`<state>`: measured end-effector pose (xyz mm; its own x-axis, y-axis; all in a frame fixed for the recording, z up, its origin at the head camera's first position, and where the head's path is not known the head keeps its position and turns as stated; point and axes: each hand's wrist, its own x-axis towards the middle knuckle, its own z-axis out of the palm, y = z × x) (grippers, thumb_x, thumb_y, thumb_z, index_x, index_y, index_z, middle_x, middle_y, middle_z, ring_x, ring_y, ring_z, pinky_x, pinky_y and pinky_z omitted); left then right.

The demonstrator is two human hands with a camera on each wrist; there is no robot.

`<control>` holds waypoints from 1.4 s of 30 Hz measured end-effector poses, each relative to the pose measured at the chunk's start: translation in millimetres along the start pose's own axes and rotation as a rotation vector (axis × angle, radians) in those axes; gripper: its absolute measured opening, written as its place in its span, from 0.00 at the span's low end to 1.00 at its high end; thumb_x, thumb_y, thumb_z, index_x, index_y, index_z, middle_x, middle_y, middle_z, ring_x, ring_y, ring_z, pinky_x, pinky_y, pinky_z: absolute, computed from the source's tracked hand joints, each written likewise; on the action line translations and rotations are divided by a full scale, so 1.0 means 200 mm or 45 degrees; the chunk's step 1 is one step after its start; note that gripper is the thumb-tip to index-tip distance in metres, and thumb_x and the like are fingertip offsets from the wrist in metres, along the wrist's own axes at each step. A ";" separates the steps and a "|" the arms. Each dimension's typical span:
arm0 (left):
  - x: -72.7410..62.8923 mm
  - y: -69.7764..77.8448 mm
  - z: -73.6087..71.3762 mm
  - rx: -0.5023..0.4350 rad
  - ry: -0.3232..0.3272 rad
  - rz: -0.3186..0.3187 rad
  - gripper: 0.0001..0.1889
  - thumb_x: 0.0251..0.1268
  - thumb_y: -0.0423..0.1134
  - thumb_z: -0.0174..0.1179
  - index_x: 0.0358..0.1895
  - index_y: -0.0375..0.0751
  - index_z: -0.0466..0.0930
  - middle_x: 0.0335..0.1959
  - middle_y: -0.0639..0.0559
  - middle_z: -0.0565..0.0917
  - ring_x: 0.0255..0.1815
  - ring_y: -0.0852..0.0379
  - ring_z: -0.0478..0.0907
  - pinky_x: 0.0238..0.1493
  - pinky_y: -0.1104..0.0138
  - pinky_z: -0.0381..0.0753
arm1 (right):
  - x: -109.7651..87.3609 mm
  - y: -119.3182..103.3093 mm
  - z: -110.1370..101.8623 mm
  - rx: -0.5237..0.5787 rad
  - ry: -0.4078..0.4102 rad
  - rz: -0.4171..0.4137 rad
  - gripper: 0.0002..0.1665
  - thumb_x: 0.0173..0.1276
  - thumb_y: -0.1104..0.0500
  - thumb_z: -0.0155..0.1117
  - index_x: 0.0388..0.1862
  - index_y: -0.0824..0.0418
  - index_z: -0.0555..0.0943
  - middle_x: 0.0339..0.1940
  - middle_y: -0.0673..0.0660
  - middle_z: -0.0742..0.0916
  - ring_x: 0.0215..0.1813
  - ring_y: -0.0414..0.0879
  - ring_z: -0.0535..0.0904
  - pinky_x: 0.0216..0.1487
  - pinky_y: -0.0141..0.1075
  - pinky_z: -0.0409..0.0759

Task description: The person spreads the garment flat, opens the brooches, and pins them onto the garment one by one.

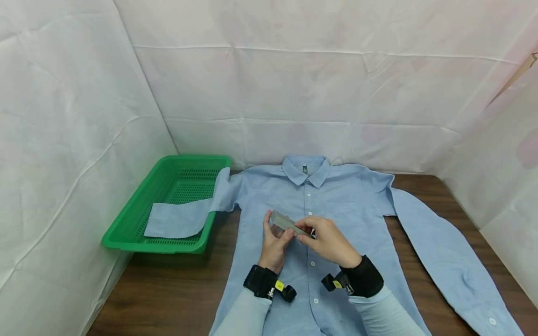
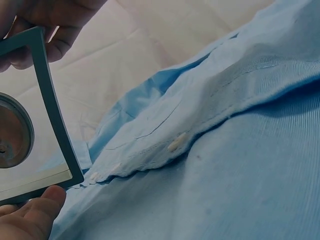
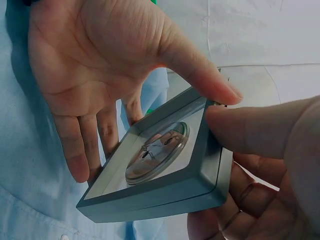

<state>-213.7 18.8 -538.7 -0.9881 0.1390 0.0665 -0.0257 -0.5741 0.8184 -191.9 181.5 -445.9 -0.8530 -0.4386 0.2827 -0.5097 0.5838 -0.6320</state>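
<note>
Both hands hold a small grey display frame [image 1: 284,222] above the front of a light blue shirt [image 1: 344,219]. Clear film fills the frame, and a round, clear disc-shaped item [image 3: 150,172] sits in its middle; dark specks show inside it. My left hand [image 1: 273,249] has its thumb on one edge of the frame and its fingers behind it. At the near corner my right hand [image 1: 329,239] pinches the frame between thumb and fingers. The shirt lies buttoned and face up, its collar toward the back wall.
A green plastic basket [image 1: 126,219] stands on the left of the brown wooden table [image 1: 168,289], with one shirt sleeve [image 1: 178,219] draped into it. The other sleeve [image 1: 445,247] stretches along the right side. White cloth walls [image 1: 294,84] enclose the back and sides.
</note>
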 end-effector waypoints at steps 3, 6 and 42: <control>0.00 0.00 0.00 -0.006 -0.004 -0.002 0.55 0.61 0.40 0.67 0.77 0.54 0.29 0.73 0.34 0.51 0.63 0.44 0.69 0.57 0.63 0.74 | 0.00 0.00 0.00 -0.009 0.012 -0.003 0.14 0.63 0.62 0.69 0.48 0.56 0.83 0.35 0.45 0.82 0.34 0.37 0.75 0.33 0.33 0.74; 0.00 0.01 0.00 -0.010 -0.015 -0.003 0.54 0.61 0.39 0.67 0.77 0.55 0.30 0.73 0.34 0.52 0.64 0.44 0.70 0.56 0.63 0.75 | 0.00 0.00 0.00 -0.014 0.020 0.003 0.14 0.62 0.62 0.70 0.47 0.56 0.83 0.35 0.45 0.82 0.34 0.37 0.75 0.33 0.32 0.74; -0.01 0.02 -0.02 -0.201 -0.179 0.092 0.58 0.60 0.43 0.68 0.76 0.55 0.24 0.74 0.35 0.48 0.69 0.40 0.60 0.61 0.62 0.71 | -0.01 0.01 -0.03 0.079 -0.056 -0.042 0.20 0.65 0.52 0.67 0.56 0.53 0.79 0.45 0.45 0.81 0.42 0.39 0.75 0.37 0.34 0.75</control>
<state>-212.6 12.6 -538.6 -0.9575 0.1976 0.2101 0.0103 -0.7046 0.7095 -192.3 187.4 -442.3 -0.8295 -0.4871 0.2732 -0.5283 0.5259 -0.6666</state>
